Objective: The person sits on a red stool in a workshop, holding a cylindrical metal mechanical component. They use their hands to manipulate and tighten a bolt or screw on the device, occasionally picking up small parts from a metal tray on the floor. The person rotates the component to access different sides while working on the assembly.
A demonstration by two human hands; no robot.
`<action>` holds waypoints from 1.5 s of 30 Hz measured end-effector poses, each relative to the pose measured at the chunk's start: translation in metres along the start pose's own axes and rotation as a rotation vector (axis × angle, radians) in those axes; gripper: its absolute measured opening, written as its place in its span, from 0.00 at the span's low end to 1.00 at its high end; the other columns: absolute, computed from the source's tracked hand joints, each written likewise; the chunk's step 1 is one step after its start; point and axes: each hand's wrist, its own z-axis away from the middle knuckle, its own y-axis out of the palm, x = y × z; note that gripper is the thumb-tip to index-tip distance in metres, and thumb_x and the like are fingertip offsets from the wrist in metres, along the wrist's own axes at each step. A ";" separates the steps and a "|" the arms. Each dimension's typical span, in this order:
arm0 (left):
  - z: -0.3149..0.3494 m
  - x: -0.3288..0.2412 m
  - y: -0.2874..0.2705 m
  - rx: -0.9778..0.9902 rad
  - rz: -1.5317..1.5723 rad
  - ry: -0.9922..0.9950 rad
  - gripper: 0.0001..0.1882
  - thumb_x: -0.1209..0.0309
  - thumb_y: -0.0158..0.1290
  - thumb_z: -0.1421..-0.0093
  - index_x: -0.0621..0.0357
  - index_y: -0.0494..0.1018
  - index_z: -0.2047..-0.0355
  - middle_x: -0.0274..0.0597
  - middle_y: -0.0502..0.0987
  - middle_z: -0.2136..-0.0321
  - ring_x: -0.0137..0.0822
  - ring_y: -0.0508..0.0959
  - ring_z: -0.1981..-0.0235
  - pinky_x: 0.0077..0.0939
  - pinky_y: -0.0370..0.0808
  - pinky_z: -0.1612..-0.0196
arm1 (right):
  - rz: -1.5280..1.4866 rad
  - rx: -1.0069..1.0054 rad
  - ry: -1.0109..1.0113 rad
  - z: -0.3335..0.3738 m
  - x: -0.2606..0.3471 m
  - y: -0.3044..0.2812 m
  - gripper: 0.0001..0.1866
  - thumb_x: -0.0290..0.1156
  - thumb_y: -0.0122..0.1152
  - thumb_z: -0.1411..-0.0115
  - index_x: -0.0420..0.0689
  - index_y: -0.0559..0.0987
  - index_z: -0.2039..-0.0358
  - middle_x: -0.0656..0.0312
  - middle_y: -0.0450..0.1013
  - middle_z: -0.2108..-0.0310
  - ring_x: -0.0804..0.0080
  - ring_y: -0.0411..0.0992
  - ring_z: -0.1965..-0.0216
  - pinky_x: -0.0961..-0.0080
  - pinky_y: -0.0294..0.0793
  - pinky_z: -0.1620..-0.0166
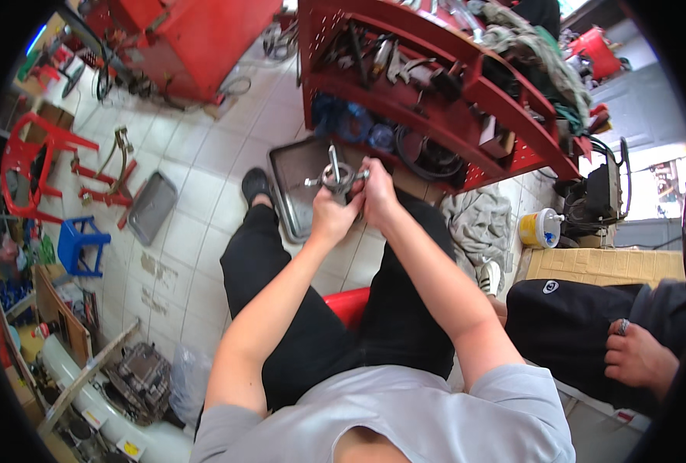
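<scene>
Between my knees I hold a silver metal part (337, 179) with a ring-shaped body, an upright shaft and short pieces sticking out at its sides. My left hand (333, 216) is closed around its near underside. On its right side my right hand (378, 194) is closed, fingers at the side piece. Both hands touch the part and almost meet. Its exact kind is hard to make out. Below and beyond it, a dark metal tray (295, 166) lies on the tiled floor.
A red tool cart (435, 116) with tools stands ahead right; grey cloth (478, 224) and a white-yellow bucket (539, 229) are to the right. Another person's hand (640, 355) rests near. At left are a blue stool (83, 245), red chair (34, 166) and grey tray (154, 207).
</scene>
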 end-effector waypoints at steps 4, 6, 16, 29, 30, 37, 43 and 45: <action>0.018 -0.023 -0.009 0.008 -0.097 0.102 0.13 0.71 0.63 0.52 0.60 0.77 0.66 0.41 0.80 0.70 0.33 0.79 0.67 0.27 0.74 0.60 | 0.033 0.034 -0.016 0.022 -0.002 -0.005 0.18 0.47 0.45 0.39 0.45 0.71 0.72 0.66 0.62 0.85 0.75 0.64 0.81 0.76 0.58 0.78; 0.026 -0.034 -0.009 -0.016 -0.100 0.157 0.12 0.71 0.63 0.51 0.63 0.77 0.67 0.41 0.80 0.72 0.33 0.79 0.69 0.28 0.74 0.62 | 0.008 0.090 -0.024 0.020 -0.008 -0.013 0.17 0.47 0.46 0.39 0.45 0.71 0.71 0.66 0.63 0.84 0.76 0.64 0.81 0.76 0.60 0.77; 0.060 -0.065 -0.020 -0.033 0.024 0.177 0.09 0.75 0.59 0.51 0.62 0.76 0.68 0.39 0.80 0.72 0.28 0.78 0.72 0.25 0.74 0.65 | -0.021 0.224 -0.089 0.113 0.014 -0.002 0.16 0.46 0.45 0.37 0.47 0.71 0.71 0.71 0.62 0.80 0.80 0.63 0.77 0.81 0.66 0.71; 0.125 -0.179 -0.032 0.067 0.750 0.180 0.12 0.82 0.55 0.45 0.57 0.69 0.62 0.34 0.75 0.67 0.25 0.76 0.65 0.19 0.73 0.59 | -0.027 0.703 -0.749 0.239 0.050 -0.025 0.09 0.30 0.45 0.33 0.39 0.69 0.58 0.71 0.64 0.69 0.90 0.63 0.70 0.90 0.65 0.65; 0.131 -0.182 -0.032 0.103 0.772 0.179 0.12 0.83 0.54 0.45 0.57 0.69 0.62 0.34 0.74 0.67 0.25 0.76 0.65 0.19 0.73 0.59 | -0.011 0.686 -0.810 0.246 0.049 -0.025 0.08 0.30 0.46 0.33 0.40 0.69 0.58 0.71 0.64 0.70 0.90 0.61 0.72 0.90 0.63 0.67; 0.158 -0.203 -0.026 0.197 0.870 0.180 0.12 0.82 0.53 0.44 0.56 0.66 0.62 0.35 0.74 0.67 0.25 0.76 0.65 0.19 0.74 0.59 | 0.169 0.498 -1.123 0.272 0.050 -0.038 0.07 0.27 0.49 0.35 0.39 0.72 0.60 0.67 0.69 0.67 0.87 0.67 0.69 0.87 0.68 0.67; 0.163 -0.210 -0.030 0.192 0.884 0.185 0.12 0.83 0.52 0.44 0.56 0.66 0.62 0.35 0.74 0.67 0.26 0.76 0.65 0.19 0.74 0.59 | 0.456 0.408 -1.453 0.281 0.052 -0.041 0.07 0.24 0.51 0.37 0.37 0.72 0.60 0.62 0.69 0.70 0.80 0.68 0.72 0.83 0.71 0.65; 0.163 -0.210 -0.031 0.185 0.874 0.199 0.12 0.83 0.52 0.44 0.56 0.66 0.62 0.36 0.74 0.67 0.26 0.76 0.65 0.20 0.74 0.59 | 0.537 0.403 -1.481 0.281 0.056 -0.044 0.08 0.22 0.50 0.38 0.37 0.72 0.59 0.59 0.69 0.69 0.76 0.69 0.71 0.80 0.72 0.64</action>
